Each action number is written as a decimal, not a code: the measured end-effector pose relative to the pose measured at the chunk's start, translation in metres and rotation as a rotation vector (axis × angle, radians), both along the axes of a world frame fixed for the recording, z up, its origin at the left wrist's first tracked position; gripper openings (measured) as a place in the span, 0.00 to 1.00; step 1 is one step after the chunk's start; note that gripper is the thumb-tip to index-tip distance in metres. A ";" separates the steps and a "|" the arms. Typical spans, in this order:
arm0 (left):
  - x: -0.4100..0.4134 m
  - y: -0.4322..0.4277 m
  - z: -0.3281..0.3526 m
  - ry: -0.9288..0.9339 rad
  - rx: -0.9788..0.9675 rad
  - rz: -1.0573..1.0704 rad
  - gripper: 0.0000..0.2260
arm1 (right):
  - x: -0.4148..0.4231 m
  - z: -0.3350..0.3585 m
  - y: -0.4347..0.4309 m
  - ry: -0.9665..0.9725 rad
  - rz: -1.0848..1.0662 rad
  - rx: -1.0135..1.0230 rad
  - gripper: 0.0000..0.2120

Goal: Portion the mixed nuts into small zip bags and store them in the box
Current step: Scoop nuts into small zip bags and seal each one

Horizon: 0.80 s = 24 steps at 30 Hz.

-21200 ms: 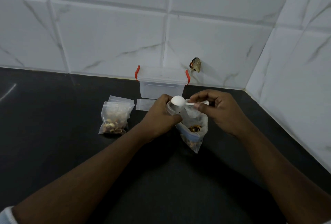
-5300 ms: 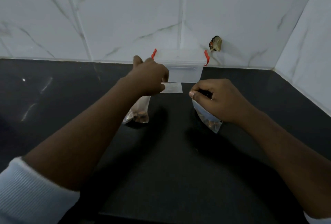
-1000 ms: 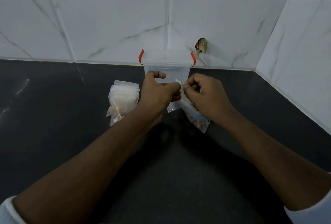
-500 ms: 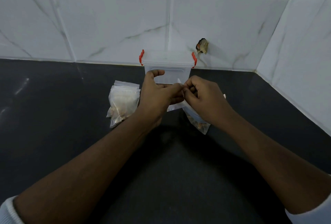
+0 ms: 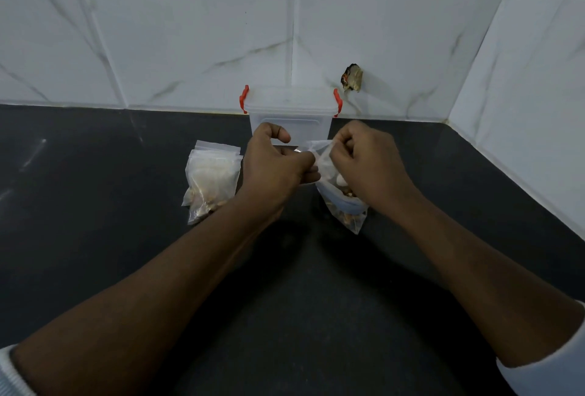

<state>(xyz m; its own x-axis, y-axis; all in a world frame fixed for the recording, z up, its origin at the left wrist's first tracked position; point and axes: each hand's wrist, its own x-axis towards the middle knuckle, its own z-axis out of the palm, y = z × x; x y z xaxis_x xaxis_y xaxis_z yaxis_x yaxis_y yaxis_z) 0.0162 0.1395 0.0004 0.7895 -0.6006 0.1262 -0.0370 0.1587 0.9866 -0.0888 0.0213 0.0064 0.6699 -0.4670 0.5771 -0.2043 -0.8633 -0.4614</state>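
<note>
**Both hands pinch a fresh bag open**

Both hands are closed on thin plastic. The left hand (image 5: pixel 278 167) and the right hand (image 5: pixel 368 170) each pinch one lip of a small zip bag (image 5: pixel 318 150), fingers curled tight. They hold it up just in front of the box (image 5: pixel 300 126). Half a second ago the knuckles were pressed together. Now the hands sit slightly apart and the film is stretched between them, so the zip seems to be parting. A few seconds back this bag lay flat on the counter (image 5: pixel 300 269) before the box.

Below the right hand the nut bag (image 5: pixel 346 215) leans on the counter, with nuts showing at its bottom corner. Something white (image 5: pixel 340 178) at its mouth may be the scoop, though I cannot tell what keeps it there. Two filled bags (image 5: pixel 212 178) lie stacked to the left, near the left hand but not touching it. The box has its lid (image 5: pixel 289 101) on.

By my reading the portioning is partway through. Another portion is about to start once the mouth gapes fully. Storing has not begun, since the box would have to be unlatched first.
</note>
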 end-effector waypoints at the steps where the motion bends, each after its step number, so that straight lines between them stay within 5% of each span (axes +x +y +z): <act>1: -0.001 0.001 -0.001 -0.030 0.014 -0.002 0.20 | -0.001 0.000 -0.003 -0.010 -0.018 0.008 0.05; 13: -0.005 0.004 -0.004 -0.142 -0.018 -0.014 0.19 | 0.001 -0.007 -0.006 0.000 0.073 -0.414 0.08; 19: -0.008 0.003 -0.007 -0.326 0.026 0.020 0.18 | -0.005 0.004 0.000 -0.033 0.103 0.065 0.09; 24: -0.009 0.004 -0.003 -0.341 0.009 0.016 0.19 | -0.008 0.006 -0.001 0.025 0.103 0.052 0.09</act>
